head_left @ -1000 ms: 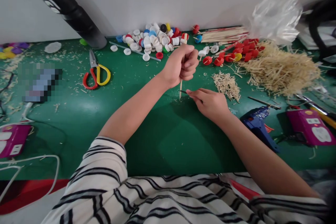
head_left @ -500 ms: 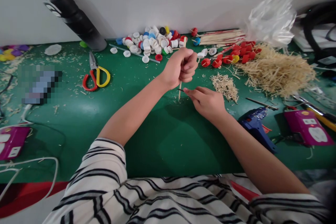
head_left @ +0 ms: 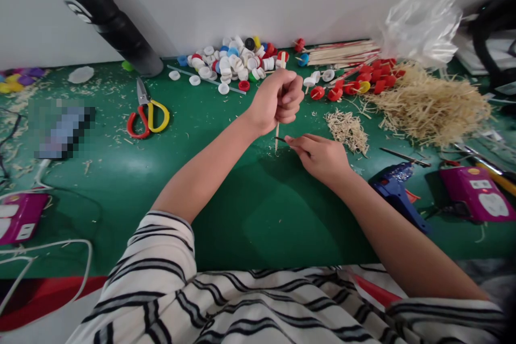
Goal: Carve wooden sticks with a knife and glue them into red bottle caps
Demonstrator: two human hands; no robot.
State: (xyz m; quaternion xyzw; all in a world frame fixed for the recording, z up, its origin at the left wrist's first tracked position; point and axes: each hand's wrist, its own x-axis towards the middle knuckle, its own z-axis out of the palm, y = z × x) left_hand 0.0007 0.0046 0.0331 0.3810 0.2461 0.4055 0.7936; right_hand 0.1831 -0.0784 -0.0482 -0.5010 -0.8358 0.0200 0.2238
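My left hand [head_left: 278, 101] is wrapped around a thin wooden stick [head_left: 277, 137] held nearly upright. The stick's top pokes out above the fist and its lower end sits just over the green table [head_left: 242, 209]. In my right hand [head_left: 322, 156], thumb and fingers pinch a small dark blade [head_left: 279, 139], its thin end against the stick's lower part. Most of the blade is hidden in the fingers. A few pale shavings lie under the stick. Beside my right hand is a small heap of wood shavings [head_left: 347, 131].
Bottle caps [head_left: 236, 62] are piled along the wall, with bundled sticks [head_left: 338, 55] and red cap pieces [head_left: 374, 78] to their right. A big shavings heap [head_left: 435, 105], a blue glue gun [head_left: 397, 188] and a purple power socket [head_left: 478, 193] stand right. Scissors [head_left: 147, 110] and a black bottle [head_left: 116, 27] are left.
The view has shifted slightly. My left hand keeps its grip on the stick, and the blade in my right hand stays at the stick's lower part, with hardly any movement.
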